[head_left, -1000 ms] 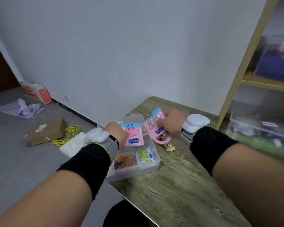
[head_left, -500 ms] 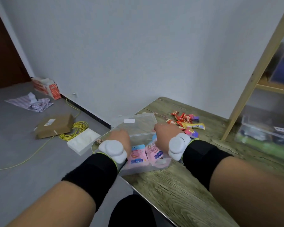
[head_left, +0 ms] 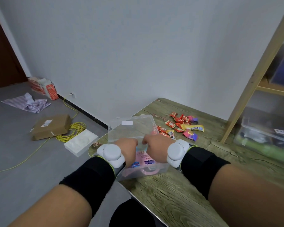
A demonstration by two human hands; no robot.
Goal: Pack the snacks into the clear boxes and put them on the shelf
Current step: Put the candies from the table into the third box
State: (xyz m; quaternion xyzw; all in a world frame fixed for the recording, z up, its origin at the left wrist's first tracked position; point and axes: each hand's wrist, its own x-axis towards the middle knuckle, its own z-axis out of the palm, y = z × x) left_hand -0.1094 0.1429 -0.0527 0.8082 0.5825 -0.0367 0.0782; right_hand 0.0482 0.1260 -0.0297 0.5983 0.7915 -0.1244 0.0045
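Observation:
A clear box [head_left: 143, 173] stands at the near-left corner of the wooden table [head_left: 179, 197]. Its lid [head_left: 131, 128] stands open behind it. Pink snack packets [head_left: 145, 158] lie inside. My left hand [head_left: 128, 148] and my right hand [head_left: 156, 146] are both over the box, backs up, with fingers pointing down into it. The fingertips are hidden, so I cannot tell whether they hold anything. A pile of small red, yellow and pink wrapped snacks [head_left: 180, 125] lies on the table behind the box.
A wooden shelf [head_left: 259, 66] stands at the right, with a filled clear box [head_left: 266, 133] on its lower level. On the floor to the left lie a cardboard parcel [head_left: 51, 126], a yellow cable [head_left: 72, 131], a white box [head_left: 80, 142] and crumpled cloth [head_left: 28, 103].
A second ago each hand held a pink packet above the box. Both packets now lie inside, and my hands have sunk over them. The view has shifted, showing the snack pile.

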